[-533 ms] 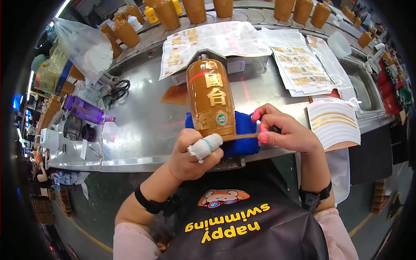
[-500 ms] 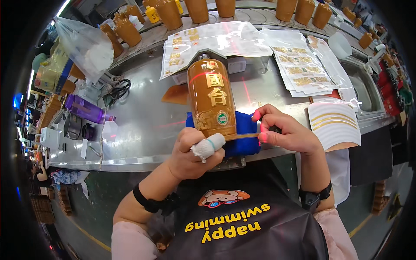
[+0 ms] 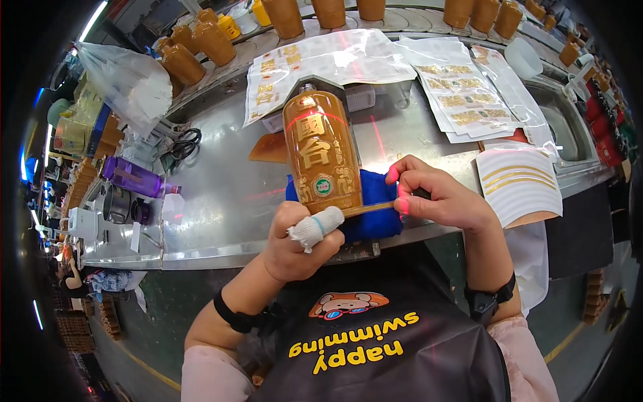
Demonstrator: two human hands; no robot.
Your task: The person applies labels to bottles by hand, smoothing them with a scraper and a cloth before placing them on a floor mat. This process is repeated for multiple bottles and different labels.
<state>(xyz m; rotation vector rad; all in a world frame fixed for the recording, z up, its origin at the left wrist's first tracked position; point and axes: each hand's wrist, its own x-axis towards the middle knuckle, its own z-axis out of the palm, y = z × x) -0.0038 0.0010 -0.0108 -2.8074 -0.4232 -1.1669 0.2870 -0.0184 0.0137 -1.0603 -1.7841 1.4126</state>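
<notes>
A glossy brown bottle (image 3: 311,127) with raised gold characters and a round green emblem lies tilted in a dark holder, its base toward me. My left hand (image 3: 295,249), one finger wrapped in white gauze (image 3: 315,229), is curled around the bottle's base edge. From that edge a thin gold strip (image 3: 376,208) runs out to the right. Its far end is pinched between the thumb and fingers of my right hand (image 3: 439,195). Under the bottle's base is a blue cloth (image 3: 375,226). Red laser lines cross the bottle and my right fingertips.
Curved gold strips lie on a white backing sheet (image 3: 519,186) at the right. Gold label sheets (image 3: 462,94) lie behind it, near a sink (image 3: 562,127). Brown bottles (image 3: 284,17) stand along a conveyor at the back. A purple bottle (image 3: 134,175) and black cable (image 3: 186,142) are left.
The bottle has turned so its gold characters and green emblem sit further left. My right hand still holds the strip end. Bottles on the conveyor have shifted right.
</notes>
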